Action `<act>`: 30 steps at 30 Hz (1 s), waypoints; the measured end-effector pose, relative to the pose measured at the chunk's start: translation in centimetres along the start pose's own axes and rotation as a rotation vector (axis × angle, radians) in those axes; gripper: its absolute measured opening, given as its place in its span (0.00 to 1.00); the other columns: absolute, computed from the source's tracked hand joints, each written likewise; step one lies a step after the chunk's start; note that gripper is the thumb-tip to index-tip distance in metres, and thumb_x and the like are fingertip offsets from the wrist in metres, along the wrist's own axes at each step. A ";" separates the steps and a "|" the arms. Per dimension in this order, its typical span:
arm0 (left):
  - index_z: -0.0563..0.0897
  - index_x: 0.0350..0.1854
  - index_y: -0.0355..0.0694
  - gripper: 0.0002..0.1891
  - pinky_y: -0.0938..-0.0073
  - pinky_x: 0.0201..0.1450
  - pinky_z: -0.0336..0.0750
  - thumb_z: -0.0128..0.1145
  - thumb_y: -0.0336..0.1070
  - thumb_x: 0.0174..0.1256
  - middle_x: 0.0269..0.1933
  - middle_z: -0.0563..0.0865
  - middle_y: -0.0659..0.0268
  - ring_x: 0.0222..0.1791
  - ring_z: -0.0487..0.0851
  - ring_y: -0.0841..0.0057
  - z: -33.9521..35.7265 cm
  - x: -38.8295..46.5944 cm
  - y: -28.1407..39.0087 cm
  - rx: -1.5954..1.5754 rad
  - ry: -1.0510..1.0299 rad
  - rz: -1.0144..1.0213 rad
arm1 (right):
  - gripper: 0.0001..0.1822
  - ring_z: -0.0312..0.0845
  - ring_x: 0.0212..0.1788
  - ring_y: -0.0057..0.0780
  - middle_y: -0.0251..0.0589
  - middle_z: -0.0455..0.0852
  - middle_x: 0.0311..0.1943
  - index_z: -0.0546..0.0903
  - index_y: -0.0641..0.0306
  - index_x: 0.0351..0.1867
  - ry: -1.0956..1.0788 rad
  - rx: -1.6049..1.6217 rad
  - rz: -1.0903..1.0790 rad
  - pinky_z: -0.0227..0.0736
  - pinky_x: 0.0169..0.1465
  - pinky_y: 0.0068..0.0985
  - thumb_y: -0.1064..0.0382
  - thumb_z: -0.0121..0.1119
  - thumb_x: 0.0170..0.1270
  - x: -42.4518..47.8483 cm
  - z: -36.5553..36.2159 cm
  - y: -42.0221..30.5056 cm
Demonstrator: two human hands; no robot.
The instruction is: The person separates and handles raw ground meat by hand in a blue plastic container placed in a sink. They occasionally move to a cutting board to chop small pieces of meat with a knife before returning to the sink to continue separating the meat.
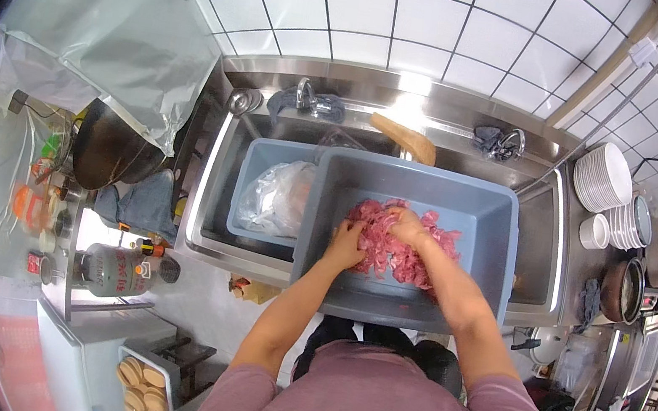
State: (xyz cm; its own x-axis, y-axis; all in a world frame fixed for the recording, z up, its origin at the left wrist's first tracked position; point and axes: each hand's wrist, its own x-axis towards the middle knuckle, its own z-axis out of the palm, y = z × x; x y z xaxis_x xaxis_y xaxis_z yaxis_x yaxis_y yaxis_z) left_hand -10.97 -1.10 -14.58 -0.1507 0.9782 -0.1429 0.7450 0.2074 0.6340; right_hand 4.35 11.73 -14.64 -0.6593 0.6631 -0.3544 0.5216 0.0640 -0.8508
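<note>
Before me a large grey-blue plastic tub (496,230) rests over a steel double sink. Pieces of raw red meat (400,261) lie heaped on its floor. My left hand (348,245) touches the left edge of the heap; its fingertips are partly hidden among the pieces. Pressed into the upper middle of the meat is my right hand (407,227), its fingers mostly covered, so its grip cannot be made out. Left of the tub, a smaller blue bin (249,177) holds a clear plastic bag (279,198) with contents that I cannot identify.
Behind the tub are a dried loofah-like piece (406,137), two faucets (304,94) and dark cloths (487,140). Stacked white plates (604,176) and bowls stand at the right. At the left are a dark wok (114,148) and a gas cylinder (109,270). A tiled wall (433,23) rises behind the sink.
</note>
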 end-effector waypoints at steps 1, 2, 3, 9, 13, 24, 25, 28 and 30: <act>0.70 0.58 0.43 0.32 0.57 0.60 0.66 0.64 0.35 0.44 0.55 0.71 0.47 0.55 0.69 0.47 0.2 0.7 -0.7 -0.054 -0.022 -0.018 | 0.20 0.80 0.44 0.32 0.44 0.82 0.42 0.77 0.62 0.50 -0.049 0.276 0.067 0.76 0.44 0.27 0.70 0.59 0.52 -0.3 -0.2 -0.1; 0.72 0.55 0.42 0.29 0.58 0.59 0.67 0.62 0.33 0.45 0.52 0.74 0.47 0.53 0.71 0.47 0.2 1.5 -1.5 -0.107 -0.045 -0.033 | 0.22 0.78 0.42 0.24 0.40 0.80 0.43 0.72 0.67 0.55 0.070 0.292 0.137 0.75 0.43 0.21 0.69 0.57 0.56 -1.2 -0.1 0.1; 0.73 0.53 0.41 0.26 0.59 0.57 0.68 0.61 0.32 0.46 0.49 0.76 0.47 0.51 0.73 0.48 0.4 1.6 -2.3 -0.171 -0.057 -0.062 | 0.21 0.78 0.43 0.25 0.40 0.80 0.43 0.73 0.66 0.55 0.019 0.462 0.151 0.74 0.45 0.22 0.68 0.57 0.58 -3.2 -0.6 -3.2; 0.82 0.41 0.46 0.11 0.62 0.51 0.71 0.54 0.32 0.54 0.44 0.79 0.53 0.45 0.76 0.55 -0.4 1.3 -0.2 -0.209 0.119 -0.022 | 0.19 0.79 0.45 0.29 0.41 0.81 0.46 0.72 0.65 0.56 -0.154 1.075 -0.007 0.75 0.50 0.27 0.62 0.54 0.65 -11.0 -6.2 -13.8; 0.79 0.47 0.45 0.12 0.68 0.50 0.72 0.52 0.35 0.62 0.44 0.80 0.62 0.48 0.77 0.67 -3.0 1.4 5.3 -0.724 0.078 0.072 | 0.22 0.78 0.48 0.30 0.43 0.80 0.48 0.72 0.63 0.55 -0.238 1.237 0.052 0.74 0.52 0.30 0.50 0.50 0.67 -13.1 -8.5 -13.7; 0.73 0.47 0.39 0.10 0.62 0.48 0.75 0.47 0.36 0.68 0.45 0.78 0.63 0.45 0.78 0.69 -9.9 -1.0 13.6 -1.556 -0.229 -0.168 | 0.24 0.76 0.51 0.32 0.41 0.77 0.54 0.64 0.56 0.63 -0.262 1.297 0.043 0.71 0.56 0.32 0.53 0.48 0.68 -14.8 -6.4 -10.6; 0.73 0.46 0.39 0.09 0.61 0.47 0.75 0.47 0.36 0.68 0.45 0.78 0.62 0.45 0.78 0.68 -9.6 -0.9 12.8 -1.620 -0.242 -0.157 | 0.24 0.77 0.51 0.32 0.41 0.76 0.54 0.64 0.56 0.64 -0.238 1.265 0.025 0.71 0.56 0.31 0.57 0.50 0.67 -15.1 -6.2 -11.1; 0.73 0.45 0.38 0.09 0.60 0.45 0.76 0.47 0.35 0.68 0.45 0.78 0.60 0.46 0.79 0.64 -8.2 0.0 10.9 -1.732 -0.284 -0.153 | 0.29 0.77 0.49 0.29 0.38 0.76 0.54 0.61 0.57 0.65 -0.074 1.015 0.100 0.73 0.53 0.29 0.67 0.54 0.63 -14.5 -5.6 -9.0; 0.72 0.44 0.38 0.08 0.61 0.44 0.76 0.46 0.34 0.67 0.44 0.79 0.59 0.45 0.79 0.64 -7.6 0.2 11.0 -1.689 -0.322 -0.194 | 0.34 0.79 0.46 0.32 0.38 0.78 0.49 0.64 0.54 0.64 0.116 0.578 0.123 0.75 0.48 0.31 0.74 0.57 0.53 -12.5 -4.5 -2.1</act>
State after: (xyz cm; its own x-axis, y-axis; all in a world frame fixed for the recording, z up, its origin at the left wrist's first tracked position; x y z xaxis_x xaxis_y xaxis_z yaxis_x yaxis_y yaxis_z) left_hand -7.73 1.42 -1.83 0.1338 0.9419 -0.3080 -0.7475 0.2999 0.5926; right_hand 13.93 6.64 -6.69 -0.5323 0.7191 -0.4467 0.1897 -0.4129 -0.8908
